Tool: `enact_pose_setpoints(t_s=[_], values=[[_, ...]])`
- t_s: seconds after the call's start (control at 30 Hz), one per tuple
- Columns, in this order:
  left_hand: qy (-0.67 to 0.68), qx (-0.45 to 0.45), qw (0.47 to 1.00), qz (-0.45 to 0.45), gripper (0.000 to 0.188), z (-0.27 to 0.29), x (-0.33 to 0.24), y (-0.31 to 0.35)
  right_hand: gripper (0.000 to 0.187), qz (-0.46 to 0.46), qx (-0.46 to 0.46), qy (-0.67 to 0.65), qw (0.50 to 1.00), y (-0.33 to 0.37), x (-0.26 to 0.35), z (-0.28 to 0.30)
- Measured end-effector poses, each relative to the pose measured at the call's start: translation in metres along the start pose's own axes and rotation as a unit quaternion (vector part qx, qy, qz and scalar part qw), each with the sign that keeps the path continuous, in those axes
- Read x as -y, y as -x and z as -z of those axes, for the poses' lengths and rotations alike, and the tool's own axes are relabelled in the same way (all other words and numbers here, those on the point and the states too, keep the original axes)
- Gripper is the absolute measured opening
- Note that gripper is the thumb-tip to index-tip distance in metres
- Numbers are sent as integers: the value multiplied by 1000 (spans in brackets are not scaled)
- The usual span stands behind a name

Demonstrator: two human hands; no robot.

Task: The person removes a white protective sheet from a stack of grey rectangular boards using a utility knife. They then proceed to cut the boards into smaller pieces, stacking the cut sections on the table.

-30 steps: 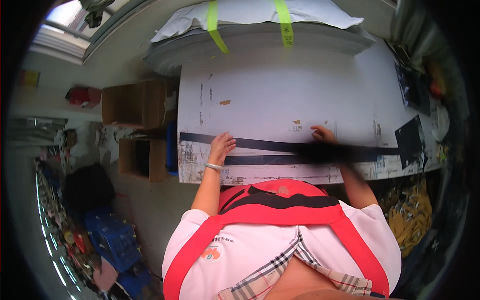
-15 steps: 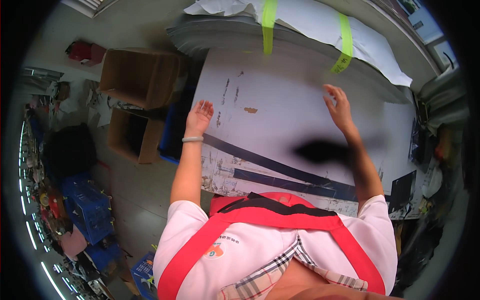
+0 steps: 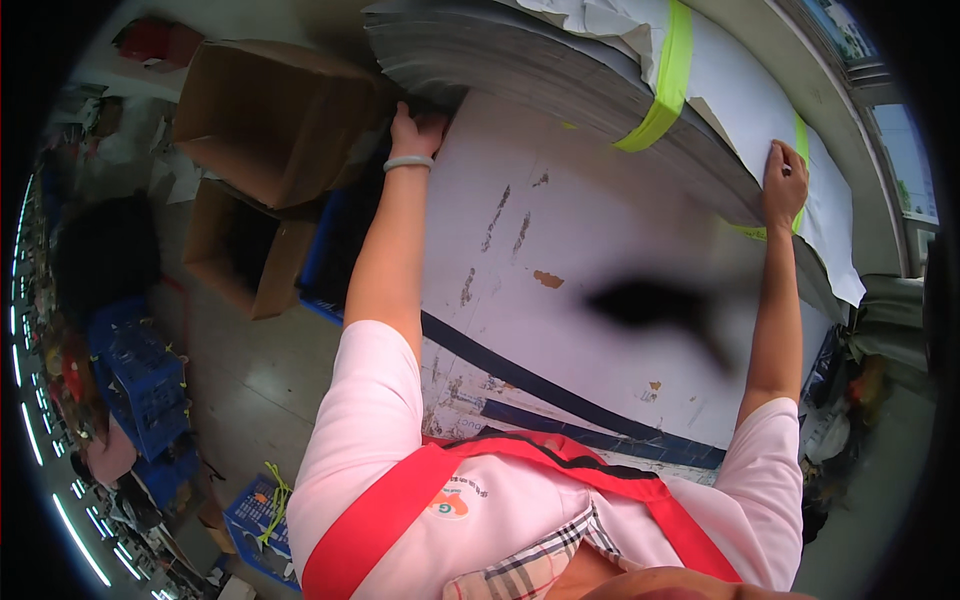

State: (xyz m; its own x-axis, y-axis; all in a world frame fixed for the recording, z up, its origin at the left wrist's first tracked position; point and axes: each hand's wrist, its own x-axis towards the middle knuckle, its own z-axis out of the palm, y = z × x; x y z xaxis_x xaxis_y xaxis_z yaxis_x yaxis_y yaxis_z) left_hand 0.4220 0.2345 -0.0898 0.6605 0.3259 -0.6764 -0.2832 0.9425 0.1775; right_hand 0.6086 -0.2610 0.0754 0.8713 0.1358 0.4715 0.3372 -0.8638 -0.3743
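Observation:
Across the far side of a worn whitish tabletop lies a thick, curling stack of grey sheets. White paper covers its top, and yellow-green straps cross it. My right hand is at the stack's right part, over a strap, its fingers bent against the paper; their tips are partly hidden. Below the stack's left end, my left hand reaches to the table's left edge. Its thumb stands apart from the fingers, which are partly out of sight, and nothing shows in it.
Left of the table stand open cardboard boxes and a blue crate. More blue baskets sit on the floor farther left. Dark blue strips run along the table's near side. A dark blur covers part of the view's middle.
Both hands have reached farther away from me. My right hand has moved right and onto the stack; my left has gone up to the table's far left edge. The view has shifted.

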Motion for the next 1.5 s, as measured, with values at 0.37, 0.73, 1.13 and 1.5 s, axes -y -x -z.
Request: enact_pose_setpoints(t_s=[0.37,0.73,1.13,1.5], values=[[-7,148,989,6,73,-19,14,-43,17,-14,-52,8,999,4,-2,-2],[29,209,977,-20,82,-19,5,-58,19,19,23,-35,999,-2,7,6],[11,161,985,-55,99,-32,5,-56,41,349,253,-167,887,-133,316,-153],[65,172,980,-77,93,-16,-6,-86,46,308,481,-48,820,-172,391,-280]])
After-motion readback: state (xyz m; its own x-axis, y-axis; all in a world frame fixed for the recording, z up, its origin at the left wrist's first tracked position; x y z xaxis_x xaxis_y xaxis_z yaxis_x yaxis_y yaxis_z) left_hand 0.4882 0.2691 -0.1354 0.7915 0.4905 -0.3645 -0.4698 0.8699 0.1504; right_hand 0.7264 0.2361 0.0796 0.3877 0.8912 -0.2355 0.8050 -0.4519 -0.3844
